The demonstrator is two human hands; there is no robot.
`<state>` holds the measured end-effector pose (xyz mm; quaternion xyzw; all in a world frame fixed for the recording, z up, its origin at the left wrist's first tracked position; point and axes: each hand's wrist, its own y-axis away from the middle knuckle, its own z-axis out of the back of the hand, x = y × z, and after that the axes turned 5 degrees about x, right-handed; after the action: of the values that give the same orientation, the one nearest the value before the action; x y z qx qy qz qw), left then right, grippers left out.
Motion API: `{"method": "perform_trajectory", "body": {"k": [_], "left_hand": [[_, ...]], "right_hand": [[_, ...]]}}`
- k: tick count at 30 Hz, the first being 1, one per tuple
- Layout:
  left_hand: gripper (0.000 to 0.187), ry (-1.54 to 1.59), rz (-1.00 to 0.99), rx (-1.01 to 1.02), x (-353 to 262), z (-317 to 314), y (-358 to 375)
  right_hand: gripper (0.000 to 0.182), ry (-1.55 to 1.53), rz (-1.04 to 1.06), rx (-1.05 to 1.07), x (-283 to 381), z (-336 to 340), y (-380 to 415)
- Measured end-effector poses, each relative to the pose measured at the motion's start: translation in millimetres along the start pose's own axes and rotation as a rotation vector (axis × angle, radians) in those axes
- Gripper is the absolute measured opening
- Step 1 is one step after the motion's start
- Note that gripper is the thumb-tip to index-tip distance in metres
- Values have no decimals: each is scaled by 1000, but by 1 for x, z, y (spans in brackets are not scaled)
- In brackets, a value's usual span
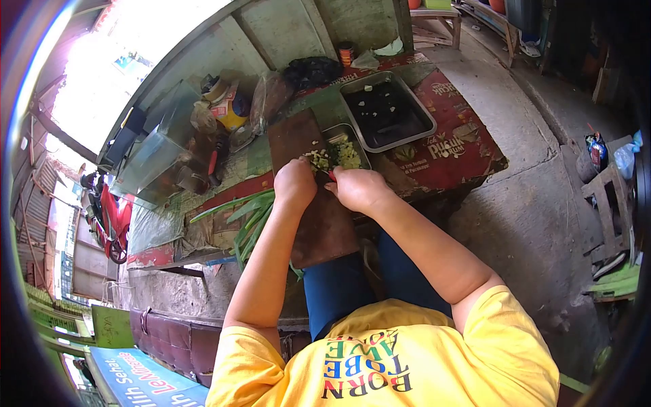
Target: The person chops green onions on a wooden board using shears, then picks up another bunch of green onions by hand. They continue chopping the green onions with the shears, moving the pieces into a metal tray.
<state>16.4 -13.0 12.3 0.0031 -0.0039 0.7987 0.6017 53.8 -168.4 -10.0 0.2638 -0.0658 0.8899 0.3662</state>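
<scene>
A brown wooden cutting board [330,234] stretches from the low table to my lap. My left hand [296,183] is closed at the board's left edge around spring onions, whose long green leaves [254,217] trail out beside my left forearm. Red shows at the fingers of my right hand [359,190], which is closed around what looks like a knife's handle [331,176]; the blade is mostly hidden. Just beyond both hands lie chopped greens [320,160]. A small metal tray [367,163] with pale green chopped pieces sits against the board's far right side.
A larger metal tray [427,133] of dark liquid with small white bits stands to the right on the red table cover [468,146]. Clear glass case [152,159], plastic bags and a black bag [312,70] line the back left. Concrete floor [522,224] lies at right.
</scene>
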Motion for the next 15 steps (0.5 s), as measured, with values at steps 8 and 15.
{"method": "perform_trajectory", "body": {"k": [8, 15], "left_hand": [[18, 37, 1, -35, 1, 0, 5], [25, 16, -90, -262, 8, -32, 13]], "right_hand": [[40, 28, -30, -9, -6, -15, -5], [40, -1, -103, 39, -14, -6, 35]]}}
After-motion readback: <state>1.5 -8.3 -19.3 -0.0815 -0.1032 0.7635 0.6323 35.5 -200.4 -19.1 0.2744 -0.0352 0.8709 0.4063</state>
